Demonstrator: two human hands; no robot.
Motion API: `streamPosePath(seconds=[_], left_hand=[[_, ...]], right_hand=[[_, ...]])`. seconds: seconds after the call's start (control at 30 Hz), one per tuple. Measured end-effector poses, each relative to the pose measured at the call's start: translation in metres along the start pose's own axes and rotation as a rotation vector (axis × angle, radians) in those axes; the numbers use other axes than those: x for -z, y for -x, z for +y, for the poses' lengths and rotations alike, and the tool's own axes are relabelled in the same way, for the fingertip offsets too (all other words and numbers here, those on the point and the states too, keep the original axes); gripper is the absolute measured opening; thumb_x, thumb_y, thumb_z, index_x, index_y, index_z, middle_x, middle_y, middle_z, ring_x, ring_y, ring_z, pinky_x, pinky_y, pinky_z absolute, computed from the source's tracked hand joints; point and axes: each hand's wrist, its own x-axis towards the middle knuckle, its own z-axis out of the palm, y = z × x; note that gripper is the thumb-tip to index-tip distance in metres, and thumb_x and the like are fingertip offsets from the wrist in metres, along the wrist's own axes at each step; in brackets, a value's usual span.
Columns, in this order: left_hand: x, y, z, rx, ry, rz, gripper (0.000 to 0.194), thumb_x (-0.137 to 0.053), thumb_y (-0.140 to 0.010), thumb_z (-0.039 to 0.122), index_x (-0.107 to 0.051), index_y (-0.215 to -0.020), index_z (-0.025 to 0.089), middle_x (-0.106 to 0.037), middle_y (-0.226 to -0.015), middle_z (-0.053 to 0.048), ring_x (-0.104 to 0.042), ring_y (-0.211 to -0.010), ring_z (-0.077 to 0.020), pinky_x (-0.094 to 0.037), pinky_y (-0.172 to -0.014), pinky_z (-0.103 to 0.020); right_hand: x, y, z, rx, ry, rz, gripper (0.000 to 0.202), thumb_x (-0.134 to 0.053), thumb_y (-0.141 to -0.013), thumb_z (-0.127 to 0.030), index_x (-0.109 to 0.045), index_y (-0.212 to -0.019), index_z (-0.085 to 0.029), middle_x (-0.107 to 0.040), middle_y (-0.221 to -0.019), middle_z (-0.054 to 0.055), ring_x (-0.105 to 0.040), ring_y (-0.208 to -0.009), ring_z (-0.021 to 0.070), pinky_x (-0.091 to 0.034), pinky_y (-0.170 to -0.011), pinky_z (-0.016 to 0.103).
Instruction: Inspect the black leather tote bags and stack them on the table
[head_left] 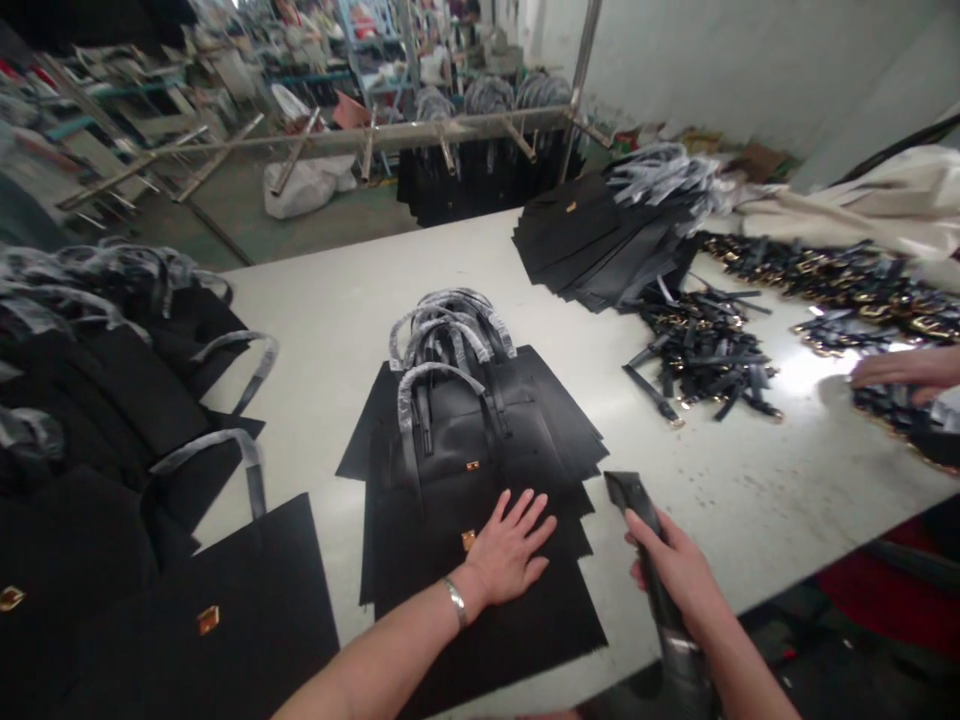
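Observation:
My left hand (511, 551) lies flat, fingers spread, on a stack of black bag panels (517, 620) in the middle of the table. The overlapping panels carry gold clasps (472, 466) and handles (442, 325) wrapped in clear plastic, which point away from me. To the right of the stack, my right hand (675, 570) is wrapped round a black hand-held tool with a flat, wide nozzle (624, 490). That nozzle is just above or on the white table; I cannot tell which. The tool's rear end is partly hidden by my wrist.
More black bag panels with wrapped handles (150, 390) lie on the left. Another fanned stack (592, 240) is at the table's far edge. Black straps with gold buckles (705, 350) are heaped on the right, near another person's hand (911, 370). A metal rack (337, 140) stands beyond.

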Motion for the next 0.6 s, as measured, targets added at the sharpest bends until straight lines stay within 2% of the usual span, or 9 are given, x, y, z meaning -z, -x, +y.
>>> streamPosePath(seconds=[0.17, 0.27, 0.33, 0.4, 0.5, 0.6], left_hand=[[-0.001, 0.004, 0.004, -0.002, 0.040, 0.024, 0.056, -0.037, -0.096, 0.051, -0.034, -0.146, 0.026, -0.017, -0.159, -0.006, -0.011, -0.146, -0.0274, -0.006, -0.117, -0.052], [-0.002, 0.008, 0.011, -0.028, 0.061, 0.025, 0.057, -0.036, -0.096, 0.051, -0.033, -0.147, 0.025, -0.016, -0.159, -0.006, -0.011, -0.146, -0.0276, -0.007, -0.117, -0.052], [-0.004, 0.011, 0.016, -0.022, 0.071, 0.031, 0.057, -0.035, -0.097, 0.050, -0.032, -0.148, 0.025, -0.016, -0.159, -0.006, -0.010, -0.146, -0.0278, -0.007, -0.117, -0.052], [-0.006, 0.013, 0.020, -0.008, 0.081, 0.045, 0.057, -0.035, -0.097, 0.050, -0.032, -0.148, 0.025, -0.017, -0.159, -0.006, -0.010, -0.146, -0.0279, -0.007, -0.117, -0.052], [-0.008, 0.014, 0.021, 0.001, 0.096, 0.072, 0.056, -0.035, -0.097, 0.049, -0.033, -0.147, 0.025, -0.018, -0.159, -0.006, -0.011, -0.146, -0.0279, -0.007, -0.116, -0.053], [-0.008, 0.014, 0.021, 0.005, 0.109, 0.096, 0.056, -0.034, -0.097, 0.049, -0.035, -0.146, 0.023, -0.019, -0.159, -0.007, -0.012, -0.146, -0.0280, -0.007, -0.117, -0.053]], right_hand=[[-0.012, 0.016, 0.002, -0.059, 0.002, -0.105, 0.042, -0.066, -0.074, -0.054, -0.058, -0.100, -0.022, -0.062, -0.064, -0.003, -0.051, -0.030, 0.0136, -0.038, -0.029, 0.026], [-0.018, 0.013, -0.003, -0.053, -0.019, -0.032, 0.041, -0.063, -0.077, -0.057, -0.056, -0.096, -0.022, -0.063, -0.069, -0.002, -0.054, -0.035, 0.0120, -0.043, -0.033, 0.026], [-0.015, 0.011, -0.008, -0.031, -0.032, 0.044, 0.040, -0.063, -0.078, -0.058, -0.054, -0.096, -0.023, -0.063, -0.072, -0.003, -0.056, -0.039, 0.0106, -0.045, -0.037, 0.024], [-0.010, 0.015, -0.011, -0.027, -0.040, 0.066, 0.040, -0.064, -0.077, -0.057, -0.054, -0.096, -0.023, -0.063, -0.073, -0.003, -0.056, -0.040, 0.0102, -0.046, -0.037, 0.024], [-0.010, 0.025, -0.010, -0.078, -0.040, -0.016, 0.041, -0.068, -0.075, -0.055, -0.055, -0.095, -0.022, -0.063, -0.069, -0.002, -0.053, -0.035, 0.0115, -0.041, -0.032, 0.025], [-0.020, 0.026, -0.008, -0.118, -0.052, -0.078, 0.039, -0.067, -0.076, -0.054, -0.055, -0.094, -0.021, -0.064, -0.067, -0.001, -0.051, -0.032, 0.0113, -0.039, -0.030, 0.025]])
